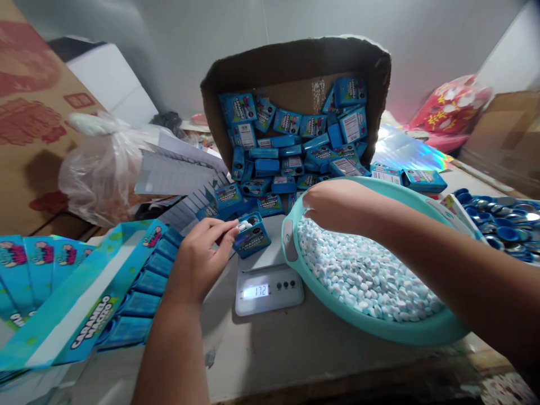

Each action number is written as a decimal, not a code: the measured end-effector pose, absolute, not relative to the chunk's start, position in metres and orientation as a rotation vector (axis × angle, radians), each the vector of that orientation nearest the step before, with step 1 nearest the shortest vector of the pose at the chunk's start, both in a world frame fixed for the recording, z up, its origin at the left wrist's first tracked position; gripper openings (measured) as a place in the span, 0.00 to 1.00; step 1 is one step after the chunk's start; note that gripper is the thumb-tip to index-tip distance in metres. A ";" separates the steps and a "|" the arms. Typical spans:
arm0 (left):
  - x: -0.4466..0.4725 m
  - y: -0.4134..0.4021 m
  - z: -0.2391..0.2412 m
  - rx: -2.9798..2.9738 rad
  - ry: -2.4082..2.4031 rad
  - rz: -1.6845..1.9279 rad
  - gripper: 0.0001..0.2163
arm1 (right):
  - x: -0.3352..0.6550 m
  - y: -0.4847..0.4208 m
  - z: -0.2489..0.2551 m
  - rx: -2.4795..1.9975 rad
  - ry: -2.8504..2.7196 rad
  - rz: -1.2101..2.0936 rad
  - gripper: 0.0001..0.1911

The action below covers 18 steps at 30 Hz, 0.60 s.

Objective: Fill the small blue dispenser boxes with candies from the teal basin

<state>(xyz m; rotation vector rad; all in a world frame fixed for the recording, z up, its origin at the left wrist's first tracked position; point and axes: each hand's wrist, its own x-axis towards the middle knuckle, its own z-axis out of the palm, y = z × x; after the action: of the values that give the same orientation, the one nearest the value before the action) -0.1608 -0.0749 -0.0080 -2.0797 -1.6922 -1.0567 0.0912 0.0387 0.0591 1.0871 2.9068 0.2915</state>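
Note:
My left hand (206,244) pinches the near left corner of a small blue candy box (253,241), its thumb and forefinger at the rim. White candies (244,225) show in the box's open top. The box is over the plate of a white digital scale (270,295), whose display appears to read 172. My right hand (333,202) is curled over the far left part of a turquoise tub (358,325). Its fingertips are mostly hidden, so what they hold cannot be made out. Pale blue and white candies (363,275) fill much of the tub.
Behind the scale, a cardboard box (295,62) lies tipped with many blue candy boxes (289,121) spilling out. To the left is a blue display carton (101,298) holding empty-looking boxes. Blue lids (506,225) are piled at right. A plastic bag (101,163) stands back left.

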 end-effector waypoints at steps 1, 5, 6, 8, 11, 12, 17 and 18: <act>-0.160 -0.075 -0.008 -2.074 -1.706 -1.064 0.11 | 0.091 0.038 0.059 1.086 2.895 0.297 0.11; -0.159 -0.077 -0.007 -2.055 -1.738 -1.068 0.10 | 0.092 0.039 0.059 1.061 2.891 0.308 0.12; -0.159 -0.077 -0.007 -2.053 -1.750 -1.068 0.10 | 0.092 0.039 0.058 1.060 2.891 0.306 0.13; -0.159 -0.076 -0.007 -2.042 -1.795 -1.073 0.09 | 0.092 0.040 0.058 1.068 2.889 0.293 0.14; -0.160 -0.075 -0.008 -1.998 -1.879 -1.089 0.09 | 0.091 0.038 0.060 1.084 2.865 0.267 0.14; -0.160 -0.075 -0.008 -1.984 -1.900 -1.097 0.09 | 0.091 0.037 0.061 1.084 2.855 0.261 0.14; -0.160 -0.075 -0.009 -1.938 -2.000 -1.165 0.10 | 0.091 0.033 0.064 1.085 2.824 0.256 0.14; -0.160 -0.076 -0.009 -1.935 -2.024 -1.178 0.11 | 0.091 0.032 0.064 1.084 2.823 0.258 0.14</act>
<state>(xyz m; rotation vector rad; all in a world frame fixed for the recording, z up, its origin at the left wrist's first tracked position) -0.1603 -0.0756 -0.0087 -1.9348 -2.0237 -1.1778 0.0912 0.0323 0.0644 1.0839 2.8235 0.2580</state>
